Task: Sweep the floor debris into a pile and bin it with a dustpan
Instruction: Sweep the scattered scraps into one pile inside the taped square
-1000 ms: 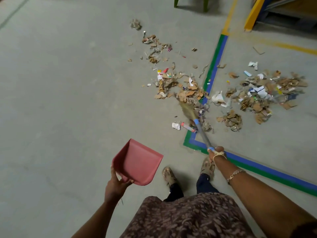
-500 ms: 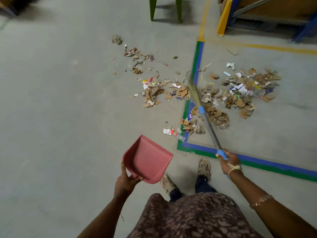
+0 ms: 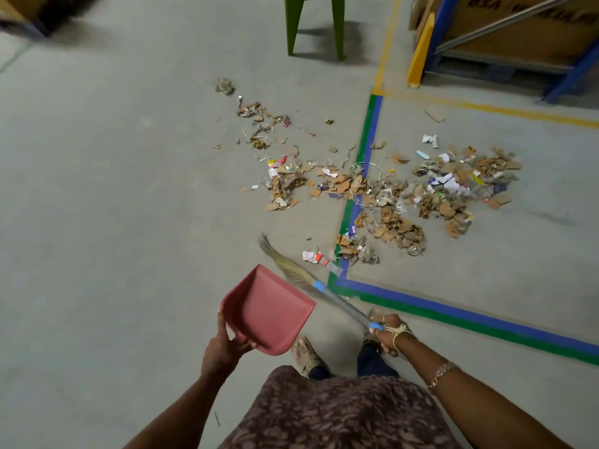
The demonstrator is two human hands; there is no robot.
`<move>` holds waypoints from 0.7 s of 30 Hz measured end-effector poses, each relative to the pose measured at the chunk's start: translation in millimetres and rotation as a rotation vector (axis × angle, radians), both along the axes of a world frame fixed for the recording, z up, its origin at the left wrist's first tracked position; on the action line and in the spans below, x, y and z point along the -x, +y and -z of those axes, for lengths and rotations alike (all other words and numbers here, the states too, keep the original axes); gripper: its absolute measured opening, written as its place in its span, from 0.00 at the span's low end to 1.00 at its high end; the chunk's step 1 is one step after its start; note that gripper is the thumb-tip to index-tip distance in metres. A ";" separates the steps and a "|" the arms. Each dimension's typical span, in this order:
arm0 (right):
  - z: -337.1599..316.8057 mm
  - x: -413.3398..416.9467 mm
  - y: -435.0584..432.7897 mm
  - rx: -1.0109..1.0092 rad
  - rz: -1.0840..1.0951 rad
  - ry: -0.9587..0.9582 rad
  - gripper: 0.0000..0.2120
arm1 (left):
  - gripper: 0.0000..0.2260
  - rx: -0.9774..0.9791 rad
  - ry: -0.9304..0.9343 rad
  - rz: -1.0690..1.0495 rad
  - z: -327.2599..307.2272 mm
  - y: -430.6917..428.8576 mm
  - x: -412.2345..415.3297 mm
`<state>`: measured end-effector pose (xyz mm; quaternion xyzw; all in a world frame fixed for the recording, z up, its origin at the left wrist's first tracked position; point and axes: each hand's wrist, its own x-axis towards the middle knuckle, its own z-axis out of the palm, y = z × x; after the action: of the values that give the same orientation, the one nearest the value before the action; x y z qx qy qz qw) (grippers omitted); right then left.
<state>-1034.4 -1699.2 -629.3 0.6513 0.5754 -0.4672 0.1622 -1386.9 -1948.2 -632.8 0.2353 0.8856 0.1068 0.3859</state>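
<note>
Cardboard scraps and paper bits make up the floor debris, spread in a wide band across the grey concrete, on both sides of the green and blue floor tape. My left hand grips a red dustpan by its rear edge, held above the floor in front of my feet. My right hand is shut on the grey handle of a grass broom. The broom's bristle head is blurred and points up-left, just past the dustpan's far corner and clear of the debris.
Green chair legs stand at the top centre. A blue rack with cardboard boxes and a yellow post guard fill the top right behind yellow floor tape. My shoes stand just below the dustpan.
The broom head has swung left and back out of the debris, from the tape line to beside the dustpan. The view has shifted a little; the dustpan stays held in front of me.
</note>
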 end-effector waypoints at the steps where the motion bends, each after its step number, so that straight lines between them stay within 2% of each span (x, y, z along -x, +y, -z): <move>1: 0.5 -3.2 4.4 -0.021 0.018 -0.042 0.17 | 0.60 -0.005 -0.001 -0.006 0.4 0.7 -1.4; 4: 4.3 -17.0 19.2 -0.109 0.062 -0.107 0.18 | 0.61 -0.023 -0.020 -0.042 6.6 -1.7 -6.9; 8: 2.1 -33.2 47.1 -0.194 0.192 -0.144 0.24 | 0.62 -0.076 -0.049 -0.101 13.4 0.1 -12.7; 11: -16.1 -36.4 61.9 -0.260 0.328 -0.167 0.23 | 0.61 -0.093 -0.062 -0.078 6.7 10.4 -19.8; 15: -30.0 -49.5 62.4 -0.364 0.542 -0.060 0.18 | 0.61 -0.104 -0.080 -0.054 9.6 22.7 -25.6; 19: -30.9 -86.7 41.5 -0.408 0.597 0.033 0.12 | 0.61 -0.096 -0.095 0.018 23.2 31.6 -29.2; 21: -39.5 -106.1 30.2 -0.355 0.614 0.099 0.09 | 0.61 -0.085 -0.091 0.043 28.0 36.7 -33.9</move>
<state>-928.2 -1669.0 -589.8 0.7883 0.4324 -0.4181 -0.1295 -1353.0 -1911.5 -660.8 0.2652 0.8566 0.1465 0.4176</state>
